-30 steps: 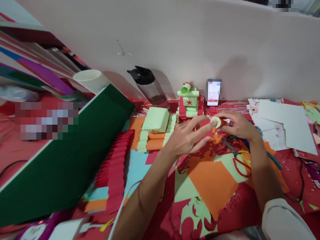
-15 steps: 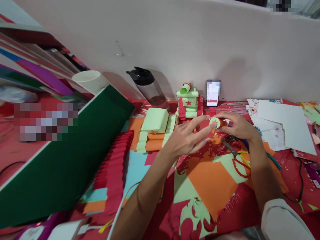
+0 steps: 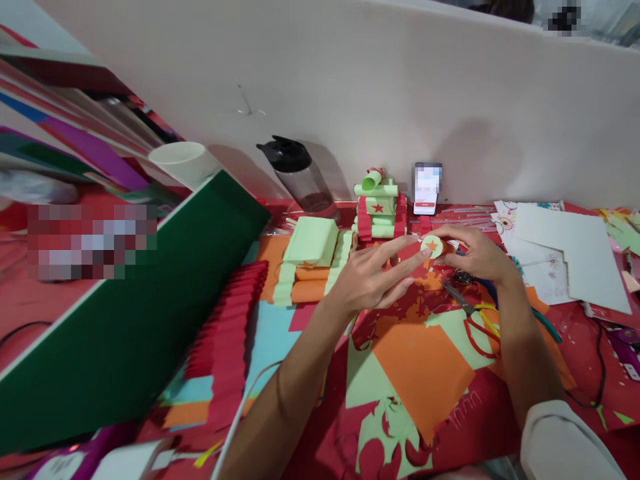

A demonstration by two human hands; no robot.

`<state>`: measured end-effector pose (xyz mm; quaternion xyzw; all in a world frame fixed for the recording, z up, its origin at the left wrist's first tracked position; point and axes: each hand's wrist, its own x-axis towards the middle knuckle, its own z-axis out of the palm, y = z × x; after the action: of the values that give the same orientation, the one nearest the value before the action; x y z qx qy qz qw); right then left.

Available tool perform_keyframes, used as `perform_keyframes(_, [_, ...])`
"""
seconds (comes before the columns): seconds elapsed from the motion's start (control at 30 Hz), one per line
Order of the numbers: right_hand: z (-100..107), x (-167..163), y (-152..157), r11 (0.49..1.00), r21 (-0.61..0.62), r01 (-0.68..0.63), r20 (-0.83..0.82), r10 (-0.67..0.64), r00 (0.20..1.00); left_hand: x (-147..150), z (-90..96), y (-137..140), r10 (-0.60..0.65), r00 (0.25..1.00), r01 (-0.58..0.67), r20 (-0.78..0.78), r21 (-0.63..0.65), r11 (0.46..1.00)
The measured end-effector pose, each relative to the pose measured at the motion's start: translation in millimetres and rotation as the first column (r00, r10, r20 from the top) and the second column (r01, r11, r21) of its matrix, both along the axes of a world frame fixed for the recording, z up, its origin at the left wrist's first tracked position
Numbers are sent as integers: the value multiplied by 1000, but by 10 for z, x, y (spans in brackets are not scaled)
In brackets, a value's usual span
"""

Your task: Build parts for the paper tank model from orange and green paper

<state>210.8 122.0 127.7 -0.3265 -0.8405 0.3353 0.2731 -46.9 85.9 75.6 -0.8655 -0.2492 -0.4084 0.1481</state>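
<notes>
My right hand (image 3: 477, 252) is closed around a small orange paper roll (image 3: 449, 247). The pale green round end (image 3: 429, 248) of the roll carries an orange star and faces left. My left hand (image 3: 373, 275) has its fingers stretched and apart, one fingertip at the edge of the star. Just behind stands a green and red paper tank (image 3: 379, 203) with a red star. A green and orange paper piece (image 3: 311, 241) made of a box on rolls lies left of my left hand. Below my right hand are scissors (image 3: 480, 327) with red and yellow handles.
An orange sheet (image 3: 425, 367) and green paper scraps (image 3: 387, 433) lie in front. A green board (image 3: 125, 300) leans at left by pleated red paper (image 3: 230, 333). A bottle (image 3: 300, 173) and a phone (image 3: 427, 189) stand by the wall; white cards (image 3: 595, 253) lie right.
The view has shifted very slightly. My left fingertip has moved a little toward the left edge of the star, showing more of it. My right hand keeps its hold on the roll.
</notes>
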Motion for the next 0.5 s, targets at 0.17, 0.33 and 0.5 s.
perform_keyframes(0.17, [-2, -3, -3, 1000, -1, 7, 11, -7, 1000, 0, -31, 14, -11, 1000, 10, 24, 48, 999])
perform_keyframes(0.33, [-9, -20, -5, 999, 33, 19, 23, -20, 1000, 8, -22, 15, 1, 1000, -1, 29, 12, 1000])
perform_keyframes(0.5, [-12, -34, -8, 998, 66, 7, 21, -9, 1000, 21, -12, 12, 53, 999, -53, -11, -48, 997])
